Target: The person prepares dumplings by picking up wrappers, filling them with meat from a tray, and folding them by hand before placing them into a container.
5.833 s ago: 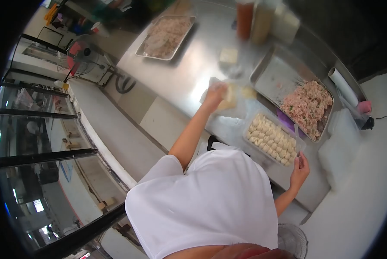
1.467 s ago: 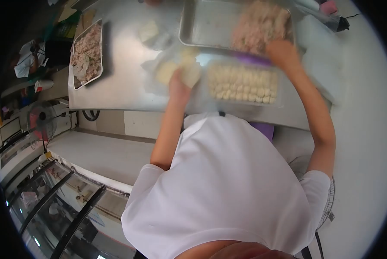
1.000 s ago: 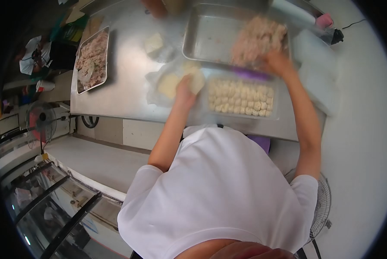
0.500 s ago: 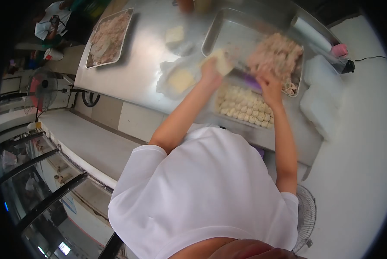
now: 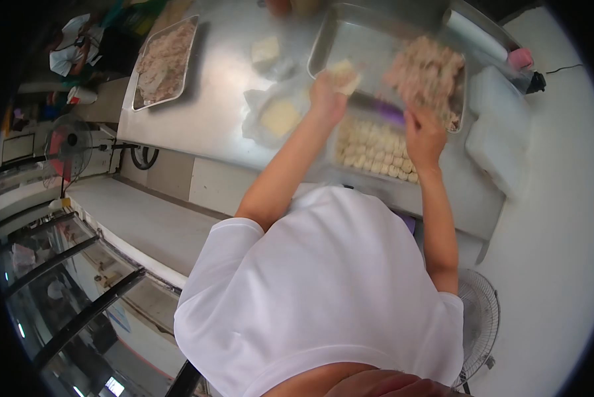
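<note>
My left hand (image 5: 328, 99) is closed round a pale yellow dough wrapper (image 5: 344, 74) with some pinkish filling on it, over the near left edge of a metal tray (image 5: 315, 59). My right hand (image 5: 426, 137) grips a blurred flat tool with a purple handle (image 5: 391, 112), its dark end pointing at the wrapper. Beyond that hand, a mound of minced meat filling (image 5: 426, 71) lies in the tray's right part. Rows of small pale dumplings (image 5: 376, 151) fill a container just below the tool. Left of my left hand, a stack of wrappers (image 5: 280, 118) rests on clear plastic.
Another wrapper stack (image 5: 266, 49) lies farther back on the steel table (image 5: 211, 126). A second meat-filled tray (image 5: 136, 99) is at the far left. White boxes (image 5: 492, 126) and a film roll (image 5: 475, 34) line the right side. A person (image 5: 68, 56) stands beyond the table.
My right hand has drawn back from the filling toward me with the tool. My left hand keeps the wrapper at nearly the same place. The whole view has shifted slightly.
</note>
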`<state>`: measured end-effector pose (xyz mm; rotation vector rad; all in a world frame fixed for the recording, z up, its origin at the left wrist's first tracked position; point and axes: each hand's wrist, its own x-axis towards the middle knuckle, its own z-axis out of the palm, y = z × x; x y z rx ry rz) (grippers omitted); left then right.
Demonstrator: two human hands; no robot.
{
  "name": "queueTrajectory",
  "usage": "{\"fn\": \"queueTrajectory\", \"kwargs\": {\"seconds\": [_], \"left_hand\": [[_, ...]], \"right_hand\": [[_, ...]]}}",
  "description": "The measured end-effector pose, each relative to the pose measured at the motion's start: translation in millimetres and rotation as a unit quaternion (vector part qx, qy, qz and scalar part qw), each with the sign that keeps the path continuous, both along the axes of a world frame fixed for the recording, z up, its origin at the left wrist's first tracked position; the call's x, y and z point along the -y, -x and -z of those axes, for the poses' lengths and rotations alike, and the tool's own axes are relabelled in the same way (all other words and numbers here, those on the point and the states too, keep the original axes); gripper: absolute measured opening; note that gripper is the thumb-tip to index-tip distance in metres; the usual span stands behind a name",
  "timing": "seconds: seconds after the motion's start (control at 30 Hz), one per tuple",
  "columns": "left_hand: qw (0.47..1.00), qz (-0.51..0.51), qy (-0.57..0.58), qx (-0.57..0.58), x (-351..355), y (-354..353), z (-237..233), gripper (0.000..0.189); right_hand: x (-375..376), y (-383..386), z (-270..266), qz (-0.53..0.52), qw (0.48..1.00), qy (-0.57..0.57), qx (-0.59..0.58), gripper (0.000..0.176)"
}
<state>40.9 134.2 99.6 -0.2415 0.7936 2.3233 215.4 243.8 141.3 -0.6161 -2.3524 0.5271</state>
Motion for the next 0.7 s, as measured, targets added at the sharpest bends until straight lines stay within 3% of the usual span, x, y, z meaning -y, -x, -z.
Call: {"fn": "queueTrajectory", "kwargs": {"seconds": [0.1, 0.23, 0.3, 0.5, 0.57, 0.7], "left_hand": [[0.999, 0.022, -0.047, 0.015, -4, 1, 6, 0.036], [0.991, 0.003, -0.106, 0.079, -7, 0, 6, 0.037], [0.993, -0.014, -0.109, 0.051, -9, 2, 6, 0.038], [0.995, -0.034, -0.089, -0.006, -14, -2, -1, 0.031], [0.996, -0.025, -0.084, -0.019, -14, -3, 0, 0.029], [0.996, 0.019, -0.077, -0.043, -17, -5, 7, 0.035]], "right_hand": [[3, 5, 15, -0.032, 0.997, -0.059, -0.030, 0.018], [1, 6, 25, 0.009, 0.987, -0.159, 0.016, 0.016], [-4, 4, 30, 0.039, 0.978, -0.199, 0.042, 0.016], [-58, -29, 29, 0.155, 0.981, -0.098, 0.057, 0.017], [-82, -50, 22, 0.140, 0.928, 0.027, 0.345, 0.019], [-83, -72, -18, 0.136, 0.924, 0.088, 0.347, 0.022]]}}
